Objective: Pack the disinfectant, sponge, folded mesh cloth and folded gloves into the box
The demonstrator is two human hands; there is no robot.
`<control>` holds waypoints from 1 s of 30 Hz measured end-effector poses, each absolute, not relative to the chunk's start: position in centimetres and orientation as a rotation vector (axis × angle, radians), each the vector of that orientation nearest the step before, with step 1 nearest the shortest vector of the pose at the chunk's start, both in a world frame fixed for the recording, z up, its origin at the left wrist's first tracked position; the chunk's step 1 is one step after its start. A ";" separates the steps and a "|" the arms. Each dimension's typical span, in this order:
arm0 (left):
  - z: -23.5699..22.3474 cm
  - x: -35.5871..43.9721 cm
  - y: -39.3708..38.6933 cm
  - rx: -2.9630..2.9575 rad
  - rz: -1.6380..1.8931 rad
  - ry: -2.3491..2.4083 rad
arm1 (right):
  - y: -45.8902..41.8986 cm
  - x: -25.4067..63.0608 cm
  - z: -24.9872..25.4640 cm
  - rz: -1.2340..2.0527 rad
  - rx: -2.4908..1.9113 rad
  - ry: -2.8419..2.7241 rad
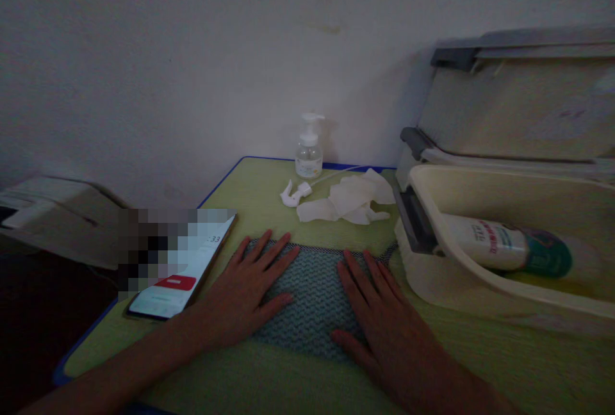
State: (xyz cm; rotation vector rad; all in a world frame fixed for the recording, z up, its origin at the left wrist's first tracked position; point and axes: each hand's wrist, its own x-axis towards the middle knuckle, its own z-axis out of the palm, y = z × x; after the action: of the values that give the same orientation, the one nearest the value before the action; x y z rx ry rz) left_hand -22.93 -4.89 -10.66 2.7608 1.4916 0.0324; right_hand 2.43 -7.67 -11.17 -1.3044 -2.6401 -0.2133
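A grey-blue cloth (314, 300) with a woven texture and a dark edge lies flat on the green tabletop (259, 191). My left hand (250, 293) rests palm down on its left side, fingers spread. On the cloth's right side my right hand (384, 319) also lies palm down, fingers stretched out and thumb apart. Bare cloth shows between the two hands. To the left of my left forearm is a smartphone (177, 287) with a lit screen, partly blurred out.
Behind the cloth lie white gloves (350, 197) or a similar crumpled item, and a white trigger spray head (295, 193). A clear pump bottle (309, 155) stands near the wall. At right, an open beige bin (418, 280) holds a white-and-green bottle (509, 248).
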 end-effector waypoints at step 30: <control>-8.2 -19.3 -2.1 2.829 -0.098 1.185 | -8.1 2.0 -9.2 0.145 -1.496 -2.740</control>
State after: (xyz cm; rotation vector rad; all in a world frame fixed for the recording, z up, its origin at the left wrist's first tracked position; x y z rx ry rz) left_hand -19.33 -2.09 -8.21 2.8286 1.1855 -0.0983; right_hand 2.00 -8.05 -9.23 -1.4957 -2.7404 0.1450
